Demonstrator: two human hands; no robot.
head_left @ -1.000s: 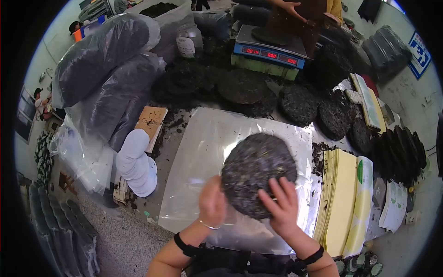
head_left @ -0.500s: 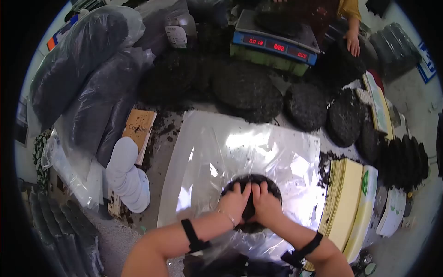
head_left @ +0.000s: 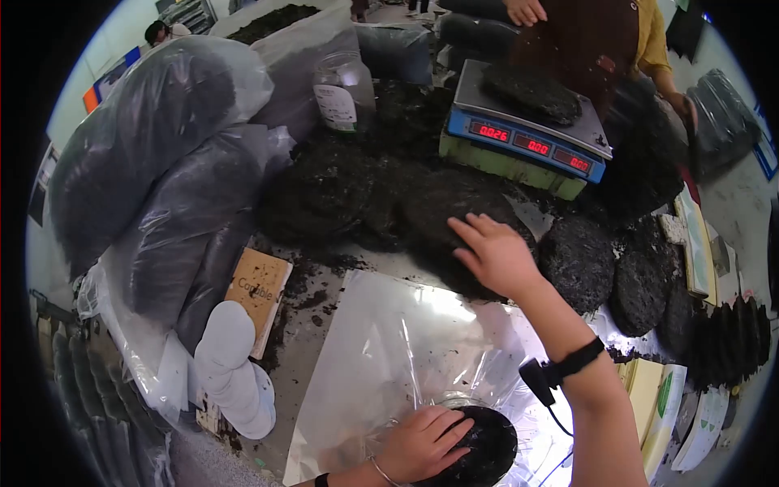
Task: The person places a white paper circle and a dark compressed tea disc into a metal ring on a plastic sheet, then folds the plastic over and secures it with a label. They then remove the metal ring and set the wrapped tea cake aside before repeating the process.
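My left hand (head_left: 423,445) lies with fingers stretched across the left part of a dark round cake (head_left: 487,442), which looks like dried seaweed. This cake sits at the near end of a sheet of clear plastic film (head_left: 357,357). My right hand (head_left: 501,256) reaches forward, fingers spread and holding nothing, over the front edge of a large dark round cake (head_left: 438,203). More such dark cakes (head_left: 576,264) stand in a row to its right.
Behind is a blue digital scale (head_left: 519,142) with a dark cake (head_left: 531,93) on it. Bulging plastic bags (head_left: 154,146), a clear jar (head_left: 345,93), a cardboard piece (head_left: 258,288) and white paper discs (head_left: 231,365) line the left. A person (head_left: 576,40) stands beyond the scale.
My right hand has left the near cake and moved forward to the large one; my left hand stays on the near cake. The view has tilted up. The scale display now reads 0.026.
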